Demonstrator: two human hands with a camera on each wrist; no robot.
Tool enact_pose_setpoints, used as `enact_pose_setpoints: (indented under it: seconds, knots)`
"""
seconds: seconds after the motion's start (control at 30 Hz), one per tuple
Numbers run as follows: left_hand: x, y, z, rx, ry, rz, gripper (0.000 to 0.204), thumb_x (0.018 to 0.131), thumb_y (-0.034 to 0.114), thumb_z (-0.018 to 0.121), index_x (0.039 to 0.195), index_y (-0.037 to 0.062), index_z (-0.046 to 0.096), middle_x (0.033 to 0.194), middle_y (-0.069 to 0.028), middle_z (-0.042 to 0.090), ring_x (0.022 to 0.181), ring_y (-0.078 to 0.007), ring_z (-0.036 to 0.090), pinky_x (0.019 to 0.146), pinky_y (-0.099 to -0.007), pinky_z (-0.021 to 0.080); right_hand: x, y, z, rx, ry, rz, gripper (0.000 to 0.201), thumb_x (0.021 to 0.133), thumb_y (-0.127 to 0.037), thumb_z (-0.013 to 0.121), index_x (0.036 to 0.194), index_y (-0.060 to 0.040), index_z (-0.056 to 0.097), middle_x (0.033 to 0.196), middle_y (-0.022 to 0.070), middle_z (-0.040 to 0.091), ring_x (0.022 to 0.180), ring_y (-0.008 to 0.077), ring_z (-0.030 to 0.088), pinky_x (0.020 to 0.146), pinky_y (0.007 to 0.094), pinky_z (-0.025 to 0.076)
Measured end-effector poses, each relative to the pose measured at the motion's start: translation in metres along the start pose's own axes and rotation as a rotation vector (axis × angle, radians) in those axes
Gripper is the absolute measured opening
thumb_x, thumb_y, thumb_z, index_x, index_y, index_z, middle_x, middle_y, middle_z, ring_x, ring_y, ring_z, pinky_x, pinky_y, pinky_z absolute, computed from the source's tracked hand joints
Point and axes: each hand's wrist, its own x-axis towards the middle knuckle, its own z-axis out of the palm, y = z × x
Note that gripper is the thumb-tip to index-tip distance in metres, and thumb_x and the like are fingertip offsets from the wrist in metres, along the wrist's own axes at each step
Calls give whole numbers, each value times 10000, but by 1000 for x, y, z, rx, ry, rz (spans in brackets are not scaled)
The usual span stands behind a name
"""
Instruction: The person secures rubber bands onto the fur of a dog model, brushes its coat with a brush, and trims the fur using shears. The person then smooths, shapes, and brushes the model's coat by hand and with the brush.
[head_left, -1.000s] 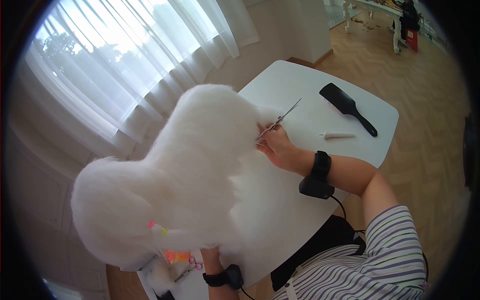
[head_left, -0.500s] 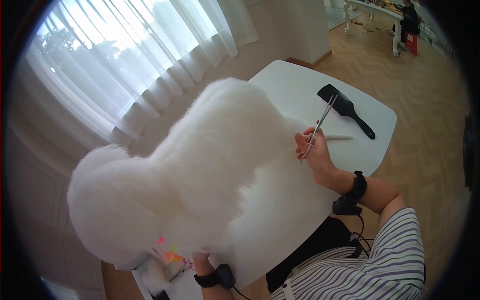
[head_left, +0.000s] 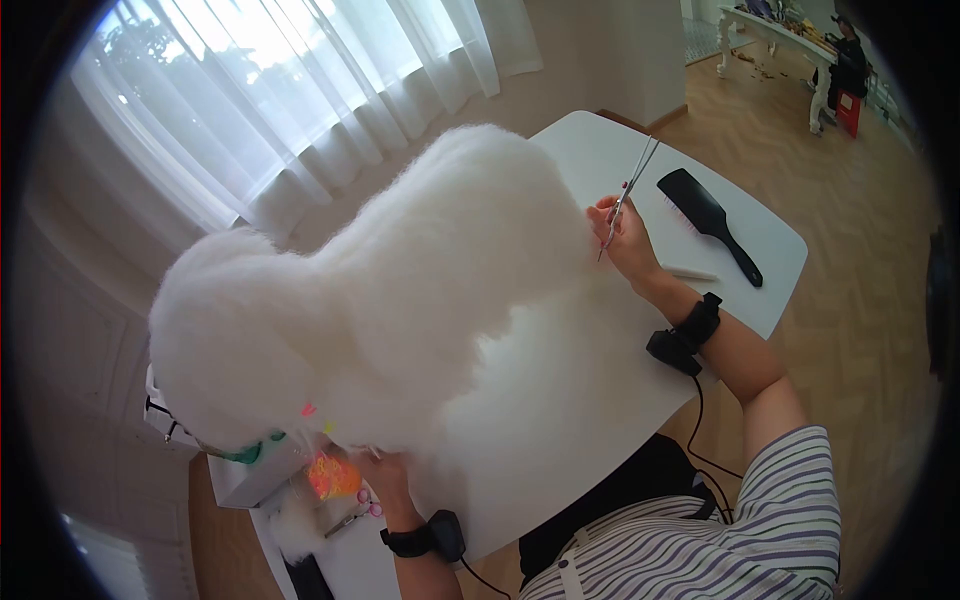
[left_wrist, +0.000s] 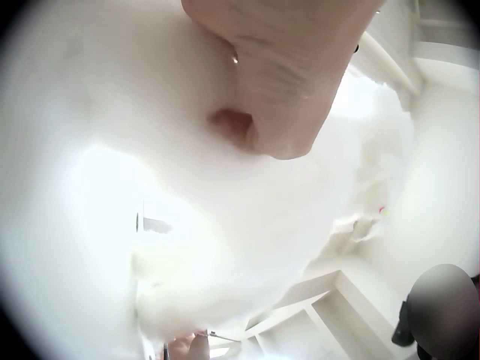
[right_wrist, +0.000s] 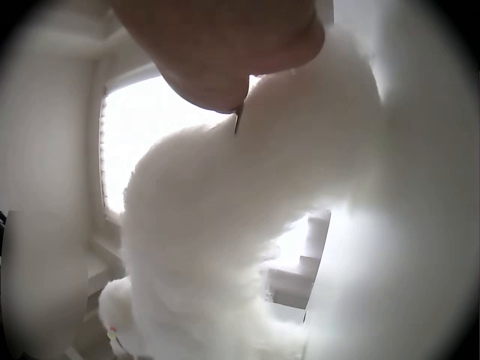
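Observation:
A large fluffy white dog-shaped figure [head_left: 430, 260] stands on the white table, its head end at the left. My right hand [head_left: 630, 250] is right at the fur of its rear end and holds scissors [head_left: 628, 190], blades pointing up and away. In the right wrist view a thin metal tip [right_wrist: 238, 121] sticks out below that hand against the fur. My left hand [head_left: 388, 478] grips low at the figure's front, near its head. The left wrist view shows this hand [left_wrist: 281, 105] curled, its fingertips sunk in white fur and partly hidden.
A black paddle brush [head_left: 705, 215] and a slim white tool [head_left: 692, 273] lie right of my right hand. By my left hand are a bag of orange bits [head_left: 332, 476], pink-handled scissors [head_left: 350, 520] and a fur tuft [head_left: 296, 525]. A white box [head_left: 255, 480] stands behind them.
My right hand has drawn the scissors off to the right, then moved up beside the figure's rear. The figure's rear has shifted up and right in view. My left hand keeps its place by the front.

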Motion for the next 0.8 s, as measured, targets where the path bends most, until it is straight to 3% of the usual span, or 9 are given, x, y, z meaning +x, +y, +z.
enact_pose_setpoints:
  seconds: [0.03,0.13,0.17,0.27,0.33,0.43,0.57,0.73,0.8]
  knots:
    - [-2,0,0,-136,165,-134,467,727,72,510,1173,-53,453,1065,-115,539,928,-213,519,871,-300,397,2,3,1,-17,21,42,418,882,-381,607,1034,-24,451,858,43,548,762,88,518,668,224,432]
    - [-9,-46,-18,-6,238,-125,505,748,78,511,1222,-44,389,1072,-112,510,885,-216,528,824,-296,418,3,17,0,-17,-37,179,359,894,-344,595,1020,-33,468,819,28,530,740,76,503,646,216,420]
    - [-13,-34,-10,4,254,-137,505,748,78,511,1222,-44,389,1072,-112,510,885,-216,528,824,-296,418,3,17,0,-19,-59,182,359,894,-344,595,1020,-33,468,819,28,530,740,76,503,646,216,420]
    - [-13,1,15,-318,281,-142,454,758,74,507,1189,-43,421,981,-95,526,858,-200,530,776,-291,430,-2,9,2,-24,-24,116,312,902,-317,585,1020,-47,481,797,11,509,701,70,484,630,211,410]
    - [-9,16,11,5,-52,15,353,771,84,516,1098,-45,485,929,-120,544,859,-235,545,756,-318,430,-5,2,4,-7,18,151,297,911,-313,574,1023,-53,488,786,-3,496,684,67,473,621,210,408]
    - [7,34,10,42,-109,-25,236,760,60,514,970,-46,521,875,-148,544,841,-278,546,725,-355,426,-2,17,2,-22,10,115,294,915,-314,569,1014,-49,493,782,-8,501,701,65,476,621,210,409]
    - [6,22,17,15,-47,0,215,737,50,510,927,-48,532,903,-181,542,837,-299,543,695,-365,416,-8,9,5,-60,-21,132,297,920,-316,563,1010,-41,496,770,-12,503,706,61,476,627,214,412]
    - [7,13,14,-55,-33,11,390,754,87,555,1115,-50,499,1014,-174,549,913,-289,542,805,-342,425,-9,1,6,3,36,89,336,914,-349,565,1005,-33,500,772,-16,507,692,58,464,624,214,394]
    - [4,13,16,-74,-31,4,415,741,86,584,1123,-49,496,1024,-173,548,926,-291,540,823,-348,422,-9,0,7,15,46,75,354,911,-364,567,1014,-33,496,772,-19,506,686,57,459,617,212,387]
